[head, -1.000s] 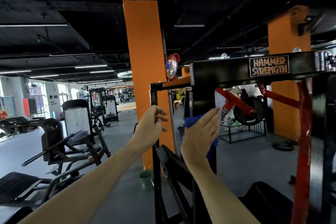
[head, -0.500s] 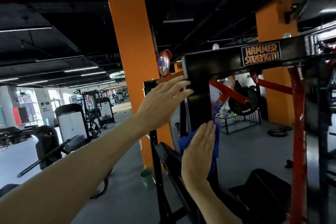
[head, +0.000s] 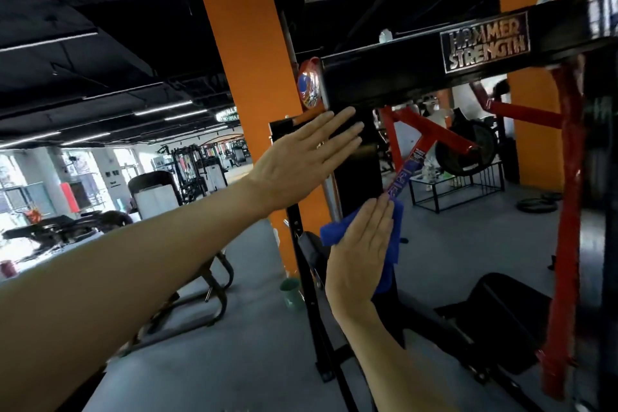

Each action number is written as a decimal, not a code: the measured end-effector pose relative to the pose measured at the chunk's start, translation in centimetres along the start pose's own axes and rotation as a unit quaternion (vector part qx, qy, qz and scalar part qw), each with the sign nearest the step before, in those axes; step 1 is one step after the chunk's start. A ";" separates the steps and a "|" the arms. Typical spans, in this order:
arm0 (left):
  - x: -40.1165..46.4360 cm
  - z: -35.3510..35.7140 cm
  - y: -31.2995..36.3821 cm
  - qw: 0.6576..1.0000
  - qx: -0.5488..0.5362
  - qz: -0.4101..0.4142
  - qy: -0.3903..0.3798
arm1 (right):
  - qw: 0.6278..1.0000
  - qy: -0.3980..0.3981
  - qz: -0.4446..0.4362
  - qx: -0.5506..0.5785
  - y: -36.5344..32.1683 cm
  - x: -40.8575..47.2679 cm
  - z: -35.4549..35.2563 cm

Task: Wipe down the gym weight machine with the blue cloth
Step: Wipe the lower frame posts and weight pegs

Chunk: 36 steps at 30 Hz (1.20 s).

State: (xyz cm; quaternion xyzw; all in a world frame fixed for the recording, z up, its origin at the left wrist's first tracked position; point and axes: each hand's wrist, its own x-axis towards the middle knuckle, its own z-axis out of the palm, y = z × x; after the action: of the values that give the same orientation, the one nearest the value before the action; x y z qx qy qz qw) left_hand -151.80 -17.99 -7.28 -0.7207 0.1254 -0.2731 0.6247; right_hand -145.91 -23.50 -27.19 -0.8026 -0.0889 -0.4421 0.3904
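Observation:
The black weight machine [head: 394, 77] has a top crossbar with a Hammer Strength badge [head: 485, 43] and a black upright post [head: 357, 174] below it. My right hand [head: 361, 251] lies flat with straight fingers, pressing the blue cloth [head: 337, 229] against the post; most of the cloth is hidden behind the hand. My left hand [head: 301, 157] is flat too, fingers straight, its fingertips on the post just under the crossbar's left end.
An orange pillar [head: 247, 77] stands just behind the machine's left side. Red lever arms [head: 431, 130] and a red upright [head: 565, 211] sit to the right, a black seat pad [head: 501, 308] below. A green cup [head: 290, 291] stands on the grey floor. Other machines fill the left background.
My left hand rose from a loose curl near the frame to flat contact on the post. My right hand slid the cloth down the post.

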 end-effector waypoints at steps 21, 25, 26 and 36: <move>-2.6 2.8 7.7 0.989 -0.051 0.131 0.056 | 0.992 -0.027 0.116 0.045 6.7 -17.0 5.1; -3.7 3.9 9.1 0.980 -0.071 0.166 0.086 | 0.987 0.011 0.146 0.070 4.5 -11.9 4.2; -3.9 4.2 9.5 0.979 -0.073 0.168 0.092 | 0.988 0.019 0.137 0.064 3.9 -10.4 3.9; -5.8 5.3 15.8 0.968 -0.092 0.203 0.112 | 0.974 0.020 0.227 -0.017 7.2 -25.1 8.5</move>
State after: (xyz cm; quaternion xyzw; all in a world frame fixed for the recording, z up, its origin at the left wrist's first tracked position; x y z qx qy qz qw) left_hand -151.06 -13.54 -24.33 -0.6992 0.3627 -0.2070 0.5802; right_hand -151.85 -17.30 -53.30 -0.7995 0.1108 -0.3597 0.4682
